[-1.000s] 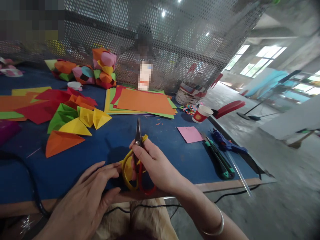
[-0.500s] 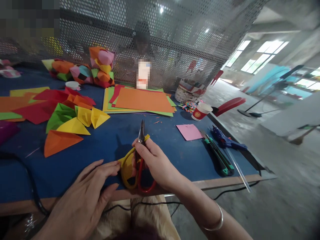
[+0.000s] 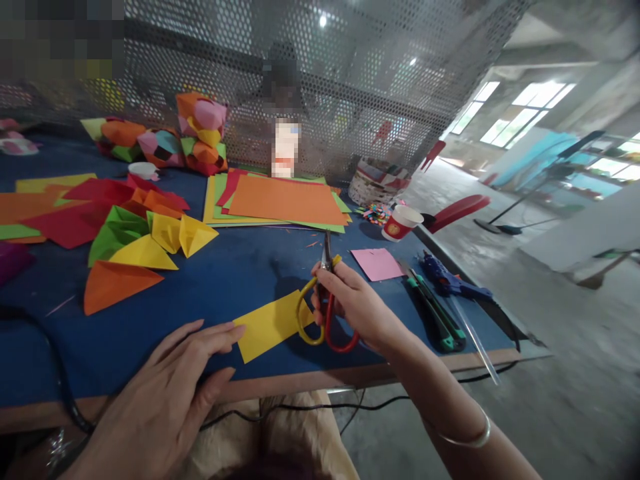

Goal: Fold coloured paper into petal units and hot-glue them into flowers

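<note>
A yellow paper strip (image 3: 267,327) lies flat near the table's front edge. My left hand (image 3: 167,383) rests with outstretched fingers, its fingertips touching the strip's left end. In my right hand (image 3: 363,303) is a pair of scissors (image 3: 329,323) with one yellow and one red handle loop. The fingers wrap round the scissors near the pivot, and the blades point away from me. The yellow loop hangs over the right end of the strip, and the hand partly hides that end.
Folded paper pieces (image 3: 123,283) lie left, stacked coloured sheets (image 3: 285,200) at the back. To the right are a pink paper square (image 3: 377,265), a paper cup (image 3: 400,223), a cutter knife (image 3: 435,313) and a blue glue gun (image 3: 453,280). A perforated screen (image 3: 360,87) stands behind. Cables cross the front edge.
My right hand has moved to the right and slightly away with the scissors, uncovering the yellow strip, now lying flat. My left hand stays at the strip's left end.
</note>
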